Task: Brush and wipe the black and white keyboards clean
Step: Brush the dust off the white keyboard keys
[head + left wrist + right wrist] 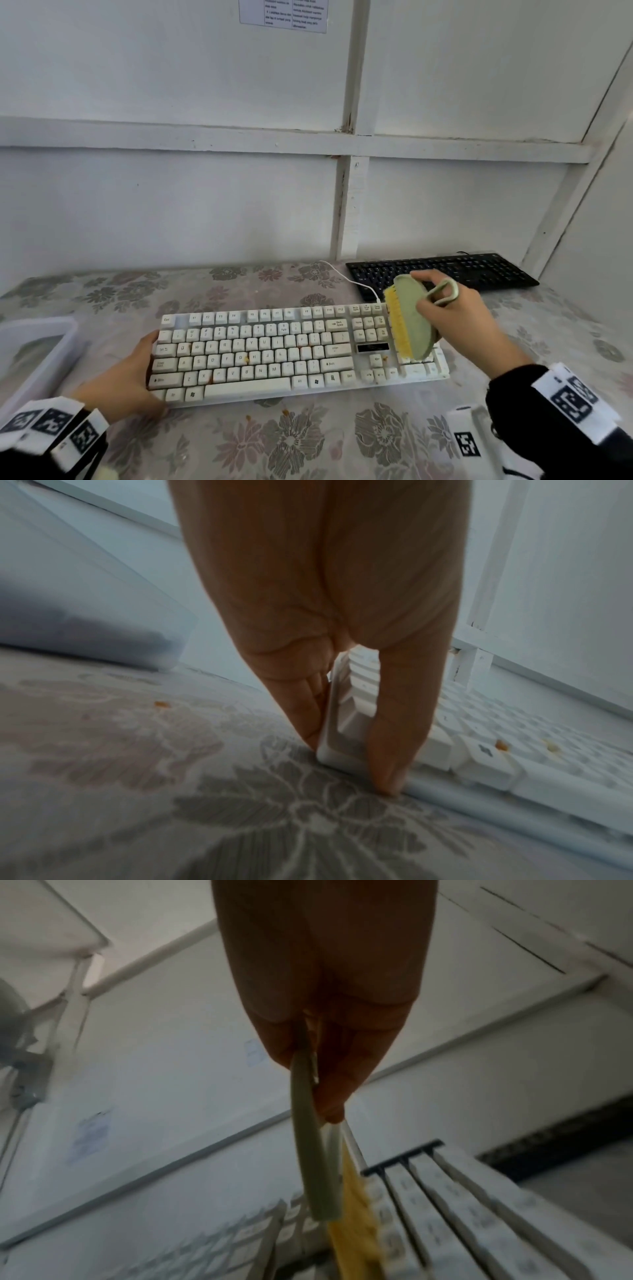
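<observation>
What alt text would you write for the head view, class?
A right hand holds a green scrubbing brush with yellow bristles over the right end of a crumb-flecked white keyboard, which the left hand steadies. A black keyboard lies behind.

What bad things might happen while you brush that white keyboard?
1. The brush sits over the right end of the white keyboard, so crumbs may get swept onto the tablecloth, where one already lies.
2. The left hand steadies only the left end, so the keyboard might slide or pivot under hard strokes.
3. The right hand and brush are close to the white cable and could snag it.
</observation>
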